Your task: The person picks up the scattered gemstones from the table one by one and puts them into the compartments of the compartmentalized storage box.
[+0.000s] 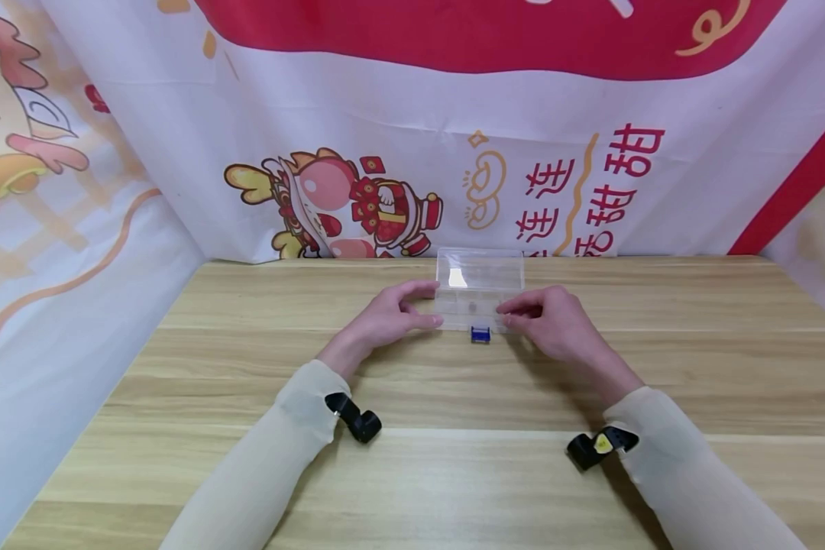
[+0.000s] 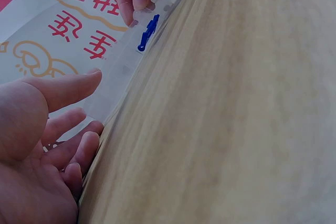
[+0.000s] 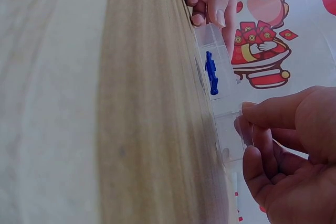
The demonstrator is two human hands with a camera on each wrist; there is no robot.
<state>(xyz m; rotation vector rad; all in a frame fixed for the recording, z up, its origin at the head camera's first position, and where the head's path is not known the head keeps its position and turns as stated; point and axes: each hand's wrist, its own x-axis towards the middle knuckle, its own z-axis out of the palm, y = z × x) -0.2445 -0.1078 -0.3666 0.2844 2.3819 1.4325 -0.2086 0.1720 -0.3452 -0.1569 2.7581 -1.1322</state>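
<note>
A clear plastic compartment box (image 1: 454, 313) lies on the table with its clear lid (image 1: 491, 271) raised at the back. A blue latch (image 1: 480, 334) is on its front side. My left hand (image 1: 395, 312) holds the box's left end, thumb at the front corner and fingers farther back. Over the right compartments, my right hand (image 1: 553, 317) has thumb and fingers brought together. In the right wrist view a small dark round thing (image 3: 244, 128) shows at those fingertips, too blurred to name. A small greyish round piece (image 1: 472, 307) is in a middle compartment.
The wood-grain table (image 1: 426, 473) reaches back to a white cloth (image 1: 385, 99) printed with red and orange cartoons and lettering. The raised lid stands close to this cloth. Black wrist cameras (image 1: 364, 425) are strapped over both sleeves.
</note>
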